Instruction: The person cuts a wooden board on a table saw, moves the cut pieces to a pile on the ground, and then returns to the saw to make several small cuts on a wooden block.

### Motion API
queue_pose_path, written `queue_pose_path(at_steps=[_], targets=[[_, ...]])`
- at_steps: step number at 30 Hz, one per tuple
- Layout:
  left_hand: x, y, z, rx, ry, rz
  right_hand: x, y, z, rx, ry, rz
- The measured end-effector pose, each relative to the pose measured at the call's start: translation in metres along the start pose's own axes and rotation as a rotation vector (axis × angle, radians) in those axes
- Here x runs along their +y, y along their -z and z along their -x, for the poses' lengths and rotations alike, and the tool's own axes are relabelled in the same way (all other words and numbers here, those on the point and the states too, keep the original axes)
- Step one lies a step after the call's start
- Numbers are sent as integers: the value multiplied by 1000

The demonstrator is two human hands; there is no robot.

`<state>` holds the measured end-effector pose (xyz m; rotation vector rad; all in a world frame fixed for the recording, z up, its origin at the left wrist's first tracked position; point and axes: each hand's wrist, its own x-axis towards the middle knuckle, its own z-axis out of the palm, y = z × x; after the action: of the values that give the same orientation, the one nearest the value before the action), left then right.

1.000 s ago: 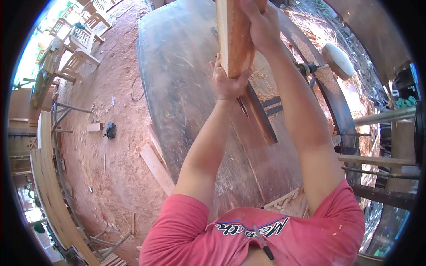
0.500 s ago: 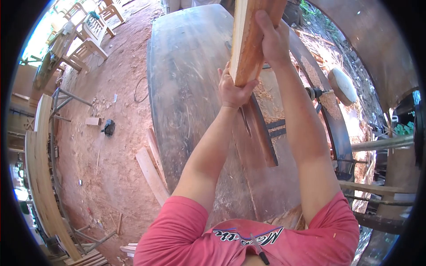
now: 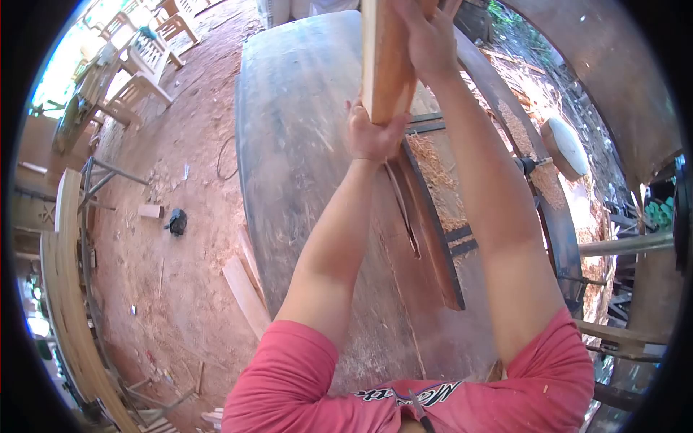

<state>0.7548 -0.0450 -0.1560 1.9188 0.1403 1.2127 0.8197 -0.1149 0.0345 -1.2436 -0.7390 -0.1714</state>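
A thick wooden board (image 3: 390, 65), pale on one face and reddish brown on the other, rises from the view's centre to its top edge. My left hand (image 3: 374, 136) is wrapped round its lower end. Higher up, my right hand (image 3: 432, 45) grips its right side. Both hands are above a large worn tabletop (image 3: 310, 108). Below them a dark-edged wooden rail (image 3: 431, 224) lies on the tabletop beside a slot full of wood shavings (image 3: 435, 177).
Long planks (image 3: 68, 289) lean at the far left. Short boards (image 3: 245, 292) lie by the tabletop's left edge. A round pale-topped block (image 3: 567, 148) and a metal pipe (image 3: 628, 244) are at the right. Wooden chairs (image 3: 144, 90) stand at the back left.
Both hands and the board have shifted slightly left and up in the view. More of the rail and the shavings shows below them.
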Motion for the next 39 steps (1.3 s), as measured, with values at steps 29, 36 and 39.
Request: queue_pose_path(at_steps=[29,36,39], targets=[[195,364,187,-208,604,312,-224,-198,269,-151,-343,142],[201,425,251,-521,325,-656,-278,-199,324,-36,-267,154],[243,462,239,-1166,786,-434,-277,-192,329,-3,-269,233]])
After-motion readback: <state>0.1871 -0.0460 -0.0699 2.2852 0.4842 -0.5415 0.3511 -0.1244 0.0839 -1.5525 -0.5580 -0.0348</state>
